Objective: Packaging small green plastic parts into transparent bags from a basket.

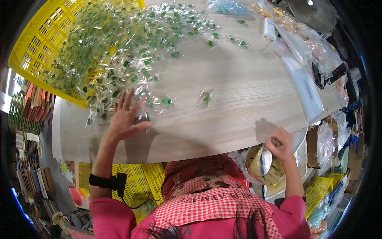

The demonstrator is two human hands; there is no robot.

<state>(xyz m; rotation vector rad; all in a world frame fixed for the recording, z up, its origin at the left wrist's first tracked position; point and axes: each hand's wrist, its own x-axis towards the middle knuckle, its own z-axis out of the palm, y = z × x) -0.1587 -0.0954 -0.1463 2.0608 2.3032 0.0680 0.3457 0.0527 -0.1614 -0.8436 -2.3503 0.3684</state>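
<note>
A big heap of small clear plastic packets [131, 44] with green leaf-like pieces inside spills from a yellow crate [38, 44] onto the table. My left hand [128, 117] lies with fingers spread at the near edge of the heap, over several packets. One packet [205, 97] sits alone near the table's middle. At the right front edge my right hand [280, 143] is closed; a small greyish tip shows at its fingers, but its kind cannot be made out. Below that hand is a round yellowish container [264, 165] with a pale inside.
At the table's right lie clear plastic sleeves [304, 89] and a black strap-like thing [337, 73]. A bag of blue pieces [227, 6] is at the far edge. Yellow crates [139, 179] stand below the front edge. Stacked goods [36, 107] line the left.
</note>
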